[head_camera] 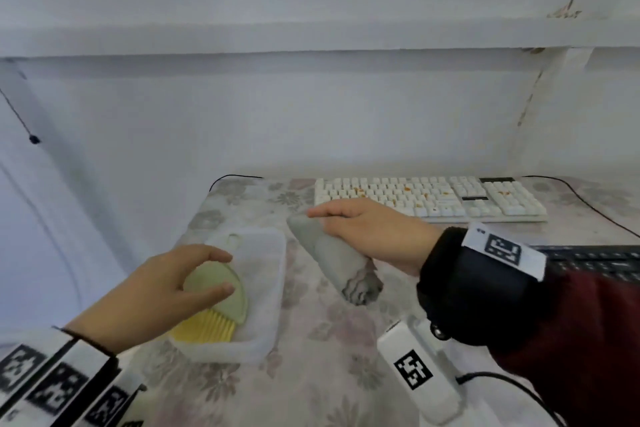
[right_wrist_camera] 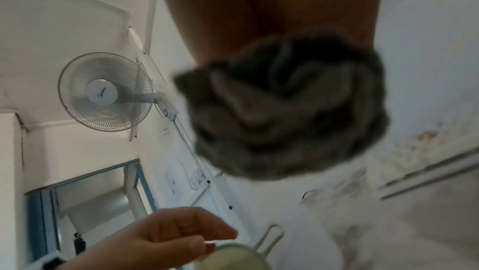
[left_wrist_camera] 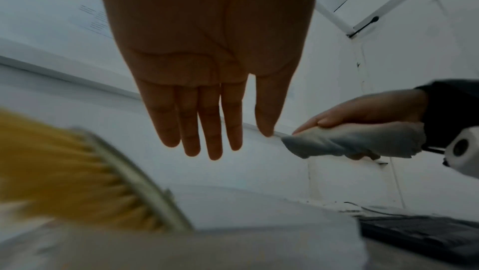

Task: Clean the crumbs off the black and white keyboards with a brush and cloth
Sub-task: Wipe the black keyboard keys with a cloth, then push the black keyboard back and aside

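Note:
A green brush [head_camera: 211,279] with yellow bristles lies in a white plastic tray [head_camera: 268,288]. My left hand [head_camera: 223,273] hovers just over the brush's back. In the left wrist view its fingers [left_wrist_camera: 212,131] are straight and the brush [left_wrist_camera: 77,182] lies apart below them. My right hand [head_camera: 363,229] grips a rolled grey cloth [head_camera: 336,260] above the table, right of the tray. A white keyboard [head_camera: 429,196] strewn with orange crumbs lies at the back. The black keyboard [head_camera: 595,260] sits at the right, mostly hidden by my right sleeve.
A floral cover lies over the table [head_camera: 311,374]. Thin black cables [head_camera: 588,204] run from the keyboards along the back and right. The wall rises directly behind the white keyboard. A wall fan [right_wrist_camera: 103,92] hangs high up.

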`<control>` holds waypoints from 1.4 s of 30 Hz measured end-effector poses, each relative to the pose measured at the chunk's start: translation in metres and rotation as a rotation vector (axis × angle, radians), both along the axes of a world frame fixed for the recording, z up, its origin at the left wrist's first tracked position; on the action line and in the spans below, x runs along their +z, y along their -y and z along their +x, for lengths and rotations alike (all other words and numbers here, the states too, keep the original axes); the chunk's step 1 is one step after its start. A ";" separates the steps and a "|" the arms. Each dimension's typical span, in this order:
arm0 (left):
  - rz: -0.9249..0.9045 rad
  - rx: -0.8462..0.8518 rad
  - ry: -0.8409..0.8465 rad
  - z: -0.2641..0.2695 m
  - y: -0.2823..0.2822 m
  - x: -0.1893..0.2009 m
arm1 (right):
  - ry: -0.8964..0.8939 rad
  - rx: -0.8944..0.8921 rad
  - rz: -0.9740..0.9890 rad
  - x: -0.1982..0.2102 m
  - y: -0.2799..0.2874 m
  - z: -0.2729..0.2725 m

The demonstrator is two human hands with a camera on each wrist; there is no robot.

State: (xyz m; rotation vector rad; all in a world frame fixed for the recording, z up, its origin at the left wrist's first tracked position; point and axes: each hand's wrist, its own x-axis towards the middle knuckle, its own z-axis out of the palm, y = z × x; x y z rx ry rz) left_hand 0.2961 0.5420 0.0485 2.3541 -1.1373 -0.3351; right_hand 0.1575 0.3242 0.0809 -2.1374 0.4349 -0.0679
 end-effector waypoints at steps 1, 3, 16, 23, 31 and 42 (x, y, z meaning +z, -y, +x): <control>0.027 -0.017 -0.024 0.007 -0.006 -0.003 | 0.004 -0.013 0.043 -0.003 -0.009 0.013; 0.051 -0.065 -0.064 0.017 -0.014 -0.007 | -0.004 -0.029 0.094 -0.012 -0.025 0.035; 0.071 -0.073 -0.010 0.032 -0.025 -0.021 | -0.296 0.055 -0.237 -0.029 -0.074 0.082; 0.041 0.020 0.052 0.045 -0.020 -0.030 | -0.406 0.169 -0.380 -0.022 -0.078 0.090; -0.038 0.045 0.083 0.049 -0.019 -0.020 | -0.427 0.109 -0.473 -0.035 -0.085 0.092; -0.058 0.047 0.088 0.047 -0.016 -0.016 | -0.390 0.200 -0.690 -0.051 -0.096 0.101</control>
